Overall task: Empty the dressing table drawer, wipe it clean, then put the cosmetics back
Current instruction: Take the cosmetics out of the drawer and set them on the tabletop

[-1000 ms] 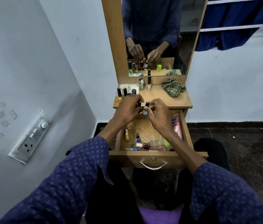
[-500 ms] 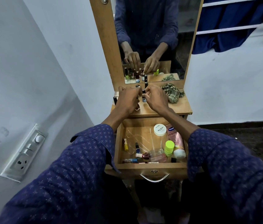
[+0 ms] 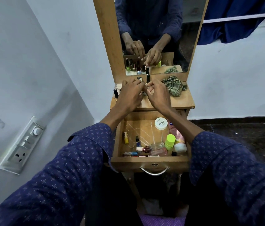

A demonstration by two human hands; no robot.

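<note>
Drawer [image 3: 149, 160]: stood pulled open below the dressing table top [image 3: 183, 101]; part emptied only, by judgement.

Contents left in drawer: white nail-polish-remover jar [image 3: 160, 123] at the back right; pink tube [image 3: 175, 132] along the right wall; lime-capped bottle [image 3: 170, 141]; white round item [image 3: 180, 147] near the front right corner; yellow bottle [image 3: 125, 137] by the left wall; small dark vial [image 3: 138, 141]; clear glass bottles [image 3: 157, 148] and nail polishes [image 3: 133, 153] lying along the front wall.

Already on the top: row of small bottles [image 3: 115, 93] at the back left, against the mirror [image 3: 153, 35]; dark slim tube [image 3: 147, 78] upright.

Left hand [image 3: 131, 93]: over the back row, fingers bent down among the bottles; whether clamped on one could not be told.

Right hand [image 3: 157, 95]: thumb and forefinger pinched together at a small item, too hidden to name.

Checked cloth [image 3: 174, 85]: crumpled at the back right of the top, untouched; wiping not begun; return of cosmetics wholly outstanding.
</note>
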